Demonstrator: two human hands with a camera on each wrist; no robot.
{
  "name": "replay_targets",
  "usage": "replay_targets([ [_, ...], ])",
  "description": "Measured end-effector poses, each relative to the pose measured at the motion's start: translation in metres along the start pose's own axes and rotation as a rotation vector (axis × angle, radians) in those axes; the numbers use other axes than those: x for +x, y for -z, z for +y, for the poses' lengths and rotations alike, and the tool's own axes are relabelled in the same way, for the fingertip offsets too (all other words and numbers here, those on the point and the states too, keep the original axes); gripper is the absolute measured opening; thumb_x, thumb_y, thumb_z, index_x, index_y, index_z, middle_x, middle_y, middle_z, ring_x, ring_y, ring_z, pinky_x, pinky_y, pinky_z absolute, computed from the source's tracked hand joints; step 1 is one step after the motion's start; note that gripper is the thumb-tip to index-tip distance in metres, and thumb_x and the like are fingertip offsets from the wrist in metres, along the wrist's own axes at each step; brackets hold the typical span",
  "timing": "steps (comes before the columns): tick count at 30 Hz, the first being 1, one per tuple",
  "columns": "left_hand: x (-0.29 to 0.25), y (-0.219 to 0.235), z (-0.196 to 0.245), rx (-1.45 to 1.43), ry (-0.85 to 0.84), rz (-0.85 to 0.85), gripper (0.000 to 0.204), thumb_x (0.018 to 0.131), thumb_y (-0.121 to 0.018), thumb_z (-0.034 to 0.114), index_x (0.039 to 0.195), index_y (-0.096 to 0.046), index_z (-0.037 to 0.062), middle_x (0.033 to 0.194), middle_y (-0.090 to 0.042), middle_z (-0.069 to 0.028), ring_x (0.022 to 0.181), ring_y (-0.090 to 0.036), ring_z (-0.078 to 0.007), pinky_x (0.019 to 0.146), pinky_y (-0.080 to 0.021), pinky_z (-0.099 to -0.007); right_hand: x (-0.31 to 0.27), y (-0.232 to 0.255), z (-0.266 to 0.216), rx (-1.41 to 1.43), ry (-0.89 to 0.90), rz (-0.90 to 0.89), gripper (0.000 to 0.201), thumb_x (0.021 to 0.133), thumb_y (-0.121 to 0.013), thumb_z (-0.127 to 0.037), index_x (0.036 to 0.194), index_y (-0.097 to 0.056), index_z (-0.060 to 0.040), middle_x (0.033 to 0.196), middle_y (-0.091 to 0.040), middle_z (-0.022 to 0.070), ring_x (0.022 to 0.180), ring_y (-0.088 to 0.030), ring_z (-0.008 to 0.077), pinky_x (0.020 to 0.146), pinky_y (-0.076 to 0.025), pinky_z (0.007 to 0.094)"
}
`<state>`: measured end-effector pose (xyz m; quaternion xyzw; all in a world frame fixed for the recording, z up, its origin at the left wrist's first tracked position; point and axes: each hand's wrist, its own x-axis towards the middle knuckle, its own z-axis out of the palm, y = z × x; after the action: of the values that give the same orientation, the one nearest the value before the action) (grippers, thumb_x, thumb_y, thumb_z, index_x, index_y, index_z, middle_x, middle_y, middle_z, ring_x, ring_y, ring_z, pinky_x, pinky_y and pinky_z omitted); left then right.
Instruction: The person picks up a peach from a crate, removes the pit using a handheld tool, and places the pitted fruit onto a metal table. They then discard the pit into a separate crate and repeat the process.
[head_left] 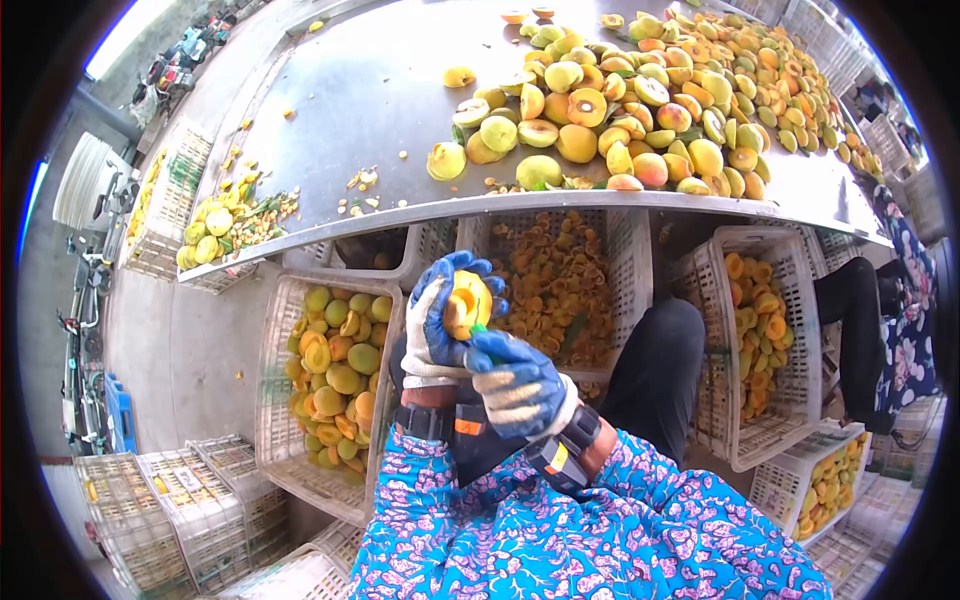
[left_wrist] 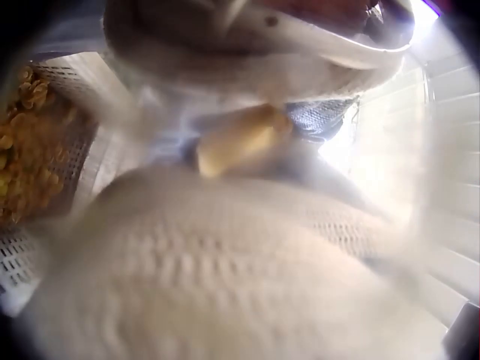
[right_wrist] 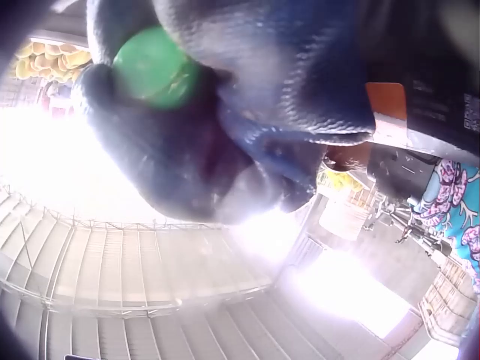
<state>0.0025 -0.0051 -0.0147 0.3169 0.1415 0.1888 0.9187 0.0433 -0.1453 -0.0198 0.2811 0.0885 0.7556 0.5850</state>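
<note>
Before a metal tabletop (head_left: 340, 130) heaped with yellow fruit (head_left: 716, 88), the left hand (head_left: 431, 322) held a cut fruit (head_left: 466, 303), probably light, soft and slippery, best cupped by its rounded side, while the right hand (head_left: 522, 388) gripped a green-ended tool (right_wrist: 156, 67) beside it.

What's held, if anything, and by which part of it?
Left grip: a cut fruit, held around its outer side. Right grip: a green object, clasped near its visible end; the rest is hidden.
</note>
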Motion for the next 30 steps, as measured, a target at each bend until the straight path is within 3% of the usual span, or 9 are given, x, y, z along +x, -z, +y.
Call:
replay_targets([
  [1, 0.002, 0.002, -0.001, -0.021, 0.006, -0.026, 0.038, 0.092, -0.056, 0.030, 0.118, -0.052, 0.0034, 0.111, -0.059, -0.0162, 0.096, -0.062, -0.0324, 0.078, -0.055, -0.0465, -0.005, 0.003, 0.001, -0.042, -0.038, -0.052, 0.038, 0.101, -0.037, -0.032, 0.102, -0.049, 0.0034, 0.056, -0.043, -0.0053, 0.036, -0.041, 0.0029, 0.033, -0.034, 0.0222],
  [3, 0.016, 0.011, -0.001, -0.191, 0.079, 0.135, 0.033, 0.092, -0.055, 0.029, 0.115, -0.054, 0.0049, 0.105, -0.062, -0.0127, 0.095, -0.063, -0.0309, 0.080, -0.054, -0.0461, -0.030, -0.006, 0.007, -0.302, 0.059, 0.088, 0.038, 0.100, -0.038, -0.030, 0.101, -0.049, 0.0058, 0.057, -0.044, -0.0027, 0.037, -0.042, 0.0024, 0.031, -0.034, 0.0224],
  [4, 0.014, 0.000, 0.000, -0.114, 0.035, 0.178, 0.034, 0.092, -0.055, 0.029, 0.115, -0.054, 0.0044, 0.103, -0.063, -0.0129, 0.095, -0.063, -0.0303, 0.079, -0.054, -0.0452, -0.032, -0.018, 0.003, -0.149, 0.039, -0.050, 0.038, 0.100, -0.040, -0.029, 0.102, -0.050, 0.0072, 0.059, -0.046, -0.0002, 0.036, -0.041, 0.0029, 0.032, -0.034, 0.0220],
  [6, 0.020, -0.002, -0.003, 0.146, -0.093, 0.106, 0.037, 0.093, -0.054, 0.032, 0.114, -0.055, 0.0021, 0.101, -0.064, -0.0131, 0.093, -0.064, -0.0290, 0.076, -0.056, -0.0422, -0.054, -0.026, -0.011, -0.400, 0.248, 0.268, 0.039, 0.099, -0.043, -0.032, 0.100, -0.054, 0.0056, 0.060, -0.047, -0.0010, 0.035, -0.037, 0.0041, 0.034, -0.031, 0.0212],
  [8, 0.025, -0.011, -0.007, 0.118, -0.046, 0.135, 0.040, 0.094, -0.052, 0.037, 0.110, -0.057, 0.0003, 0.099, -0.064, -0.0137, 0.091, -0.064, -0.0283, 0.075, -0.056, -0.0413, -0.060, -0.049, -0.014, -0.742, 0.373, 0.534, 0.035, 0.098, -0.047, -0.031, 0.095, -0.058, 0.0024, 0.055, -0.044, -0.0030, 0.034, -0.032, 0.0049, 0.033, -0.028, 0.0207],
  [11, 0.024, -0.016, -0.011, 0.054, -0.032, 0.107, 0.040, 0.096, -0.050, 0.037, 0.108, -0.058, 0.0000, 0.098, -0.064, -0.0139, 0.090, -0.064, -0.0278, 0.075, -0.056, -0.0417, -0.052, -0.070, -0.009, -1.109, 0.334, 0.922, 0.028, 0.093, -0.057, -0.029, 0.092, -0.060, -0.0007, 0.055, -0.044, -0.0033, 0.036, -0.036, 0.0048, 0.033, -0.028, 0.0203],
  [14, 0.020, -0.015, -0.011, 0.110, -0.068, 0.109, 0.040, 0.096, -0.049, 0.036, 0.107, -0.059, -0.0005, 0.098, -0.064, -0.0139, 0.090, -0.064, -0.0277, 0.076, -0.056, -0.0417, -0.035, -0.070, -0.001, -1.265, 0.225, 0.989, 0.029, 0.090, -0.061, -0.031, 0.091, -0.060, -0.0026, 0.057, -0.050, -0.0019, 0.038, -0.042, 0.0051, 0.035, -0.033, 0.0200],
  [19, 0.011, -0.021, -0.006, 0.190, -0.167, 0.118, 0.034, 0.094, -0.053, 0.030, 0.103, -0.061, -0.0016, 0.097, -0.065, -0.0148, 0.088, -0.065, -0.0289, 0.074, -0.057, -0.0422, -0.008, -0.045, 0.005, -1.291, 0.168, 1.004, 0.026, 0.089, -0.064, -0.029, 0.088, -0.060, -0.0033, 0.059, -0.053, -0.0014, 0.041, -0.045, 0.0054, 0.038, -0.034, 0.0205],
  [30, 0.011, -0.006, -0.010, 0.121, -0.170, -0.049, 0.030, 0.092, -0.057, 0.025, 0.103, -0.061, -0.0026, 0.096, -0.065, -0.0187, 0.086, -0.065, -0.0303, 0.070, -0.057, -0.0441, -0.013, -0.024, 0.013, -0.438, 0.022, 0.512, 0.031, 0.099, -0.046, -0.026, 0.095, -0.055, 0.0032, 0.052, -0.039, -0.0068, 0.034, -0.033, 0.0028, 0.034, -0.027, 0.0191],
])
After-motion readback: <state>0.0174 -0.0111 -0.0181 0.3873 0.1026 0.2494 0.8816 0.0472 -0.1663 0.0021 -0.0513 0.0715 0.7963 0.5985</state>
